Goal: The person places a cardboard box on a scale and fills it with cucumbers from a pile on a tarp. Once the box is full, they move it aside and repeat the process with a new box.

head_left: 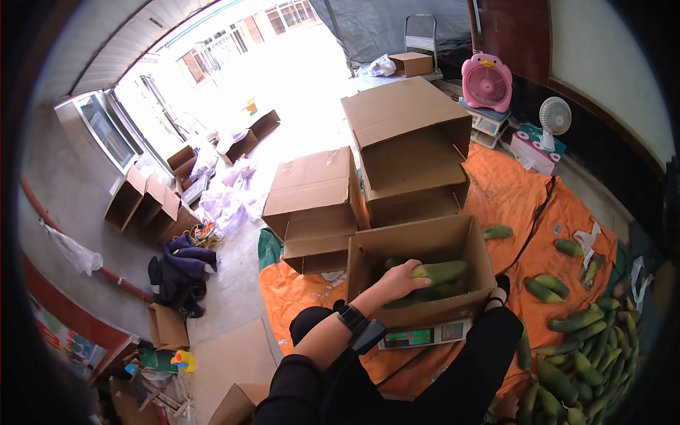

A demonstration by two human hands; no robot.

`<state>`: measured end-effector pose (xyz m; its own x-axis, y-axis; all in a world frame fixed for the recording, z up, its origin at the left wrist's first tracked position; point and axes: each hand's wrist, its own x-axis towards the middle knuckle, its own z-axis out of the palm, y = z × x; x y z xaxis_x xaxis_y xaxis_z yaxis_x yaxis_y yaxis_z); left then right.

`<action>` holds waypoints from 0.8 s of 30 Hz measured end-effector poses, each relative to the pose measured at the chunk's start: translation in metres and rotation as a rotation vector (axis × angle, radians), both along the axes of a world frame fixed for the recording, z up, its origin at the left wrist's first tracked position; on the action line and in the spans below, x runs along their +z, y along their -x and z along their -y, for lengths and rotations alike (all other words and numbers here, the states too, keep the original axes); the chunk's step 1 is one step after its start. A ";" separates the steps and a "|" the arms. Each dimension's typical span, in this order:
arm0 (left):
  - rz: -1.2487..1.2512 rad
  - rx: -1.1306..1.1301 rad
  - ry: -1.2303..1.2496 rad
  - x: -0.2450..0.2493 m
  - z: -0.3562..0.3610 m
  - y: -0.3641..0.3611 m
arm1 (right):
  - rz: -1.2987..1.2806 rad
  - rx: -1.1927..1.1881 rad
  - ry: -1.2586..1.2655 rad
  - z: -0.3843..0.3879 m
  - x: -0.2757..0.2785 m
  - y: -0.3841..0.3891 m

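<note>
My left hand (398,282), with a dark watch on its wrist, is closed round one end of a long green radish (445,272). The radish lies over the inside of an open cardboard box (439,312), with other green radishes partly visible below it. Under the box is a scale (425,336) with lit green digits. At the bottom edge, beside the radish pile (591,354), a small skin-coloured patch seems to be part of my right hand (506,406); its fingers cannot be made out.
Stacked empty boxes (411,134) stand ahead on an orange sheet (510,191). A pink fan (487,83) and a small white fan (554,115) are at right. Dark clothing (180,276), plastic bags (234,198) and more boxes (142,202) are at left.
</note>
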<state>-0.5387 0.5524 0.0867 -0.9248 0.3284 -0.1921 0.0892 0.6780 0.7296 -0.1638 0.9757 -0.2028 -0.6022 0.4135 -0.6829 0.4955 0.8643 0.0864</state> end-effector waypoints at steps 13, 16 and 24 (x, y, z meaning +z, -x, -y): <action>0.131 -0.324 0.224 0.004 -0.007 -0.015 | 0.274 0.078 -0.002 0.031 0.006 0.016; 0.079 -0.220 0.050 0.021 -0.005 -0.030 | 0.293 0.052 0.000 0.028 0.008 0.027; -0.584 -0.322 -0.191 0.031 -0.010 -0.081 | 0.252 0.049 -0.008 0.024 0.003 0.029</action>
